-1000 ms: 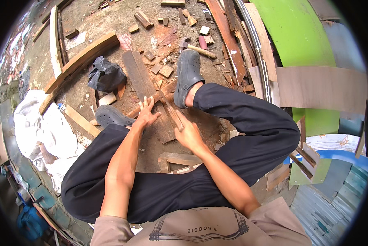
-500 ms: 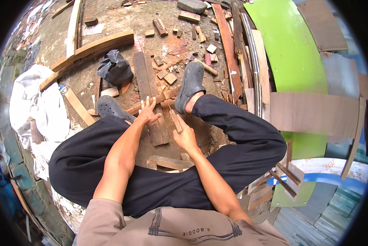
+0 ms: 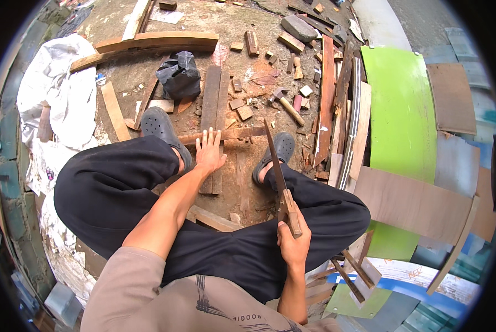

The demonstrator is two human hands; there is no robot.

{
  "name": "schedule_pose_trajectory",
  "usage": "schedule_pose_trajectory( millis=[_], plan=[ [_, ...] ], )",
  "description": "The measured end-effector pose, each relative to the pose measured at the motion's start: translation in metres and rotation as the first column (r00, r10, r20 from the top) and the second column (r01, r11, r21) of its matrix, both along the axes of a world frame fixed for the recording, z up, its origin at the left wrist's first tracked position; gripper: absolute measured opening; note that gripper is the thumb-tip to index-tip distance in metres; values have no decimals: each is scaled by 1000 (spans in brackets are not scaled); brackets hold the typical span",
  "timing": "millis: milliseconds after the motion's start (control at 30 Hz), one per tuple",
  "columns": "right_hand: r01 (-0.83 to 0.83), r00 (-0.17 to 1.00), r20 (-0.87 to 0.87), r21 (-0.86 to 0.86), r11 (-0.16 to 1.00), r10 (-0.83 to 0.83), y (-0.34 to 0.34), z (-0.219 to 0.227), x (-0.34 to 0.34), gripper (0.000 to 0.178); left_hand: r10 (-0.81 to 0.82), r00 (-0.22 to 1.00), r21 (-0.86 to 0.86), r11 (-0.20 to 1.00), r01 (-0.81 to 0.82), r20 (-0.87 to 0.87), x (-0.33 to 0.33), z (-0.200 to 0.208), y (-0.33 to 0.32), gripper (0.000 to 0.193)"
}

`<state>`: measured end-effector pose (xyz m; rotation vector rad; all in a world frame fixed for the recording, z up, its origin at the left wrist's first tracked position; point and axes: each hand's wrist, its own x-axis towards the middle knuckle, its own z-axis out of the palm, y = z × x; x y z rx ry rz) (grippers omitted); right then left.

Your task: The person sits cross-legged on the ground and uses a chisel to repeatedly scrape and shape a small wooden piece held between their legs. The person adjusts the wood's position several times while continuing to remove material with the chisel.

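Note:
My right hand [image 3: 294, 239] is wrapped round the wooden handle of a handsaw [image 3: 276, 157]. Its dark, narrow blade tapers upward, raised over my right leg and apart from the wood. With fingers spread, my left hand [image 3: 209, 152] presses on a reddish-brown wood strip [image 3: 242, 133]. That strip lies crosswise over two dark planks [image 3: 211, 99] on the ground, between my feet in grey clogs [image 3: 284, 145]. The strip's left end runs close to my left clog.
A black plastic bag [image 3: 179, 76] stands beyond my left foot, below a long beam [image 3: 159, 41]. A hammer [image 3: 288, 107] lies among several wood offcuts. White sacking [image 3: 57, 86] is at left; boards and a green panel [image 3: 401, 110] are at right.
My right hand has drawn the handsaw back and up, away from the strip, toward my right thigh. My left hand stays on the strip. The view has shifted.

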<state>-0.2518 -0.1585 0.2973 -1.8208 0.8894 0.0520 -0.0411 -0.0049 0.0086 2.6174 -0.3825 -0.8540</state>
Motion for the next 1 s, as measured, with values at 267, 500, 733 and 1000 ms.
schedule_pose_trajectory(
  millis=[267, 500, 733, 1000],
  plan=[
    [63, 995, 73, 101, 993, -70, -14, -12, 7, 57, 167, 984, 57, 984, -170, 56, 3, -7, -60, 113],
    [95, 988, 109, 120, 988, -108, -21, -28, 3, 57, -888, 446, -187, 422, 887, 112, -33, 16, -111, 79],
    [60, 992, 105, 93, 994, -69, -23, -36, 4, 55, 66, 932, -46, 998, -53, 358, 6, -9, -64, 105],
    [5, 987, 160, -15, 1000, -2, -23, -62, 0, 55, -835, 550, -192, 535, 823, 30, -25, -29, -68, 79]
  ],
)
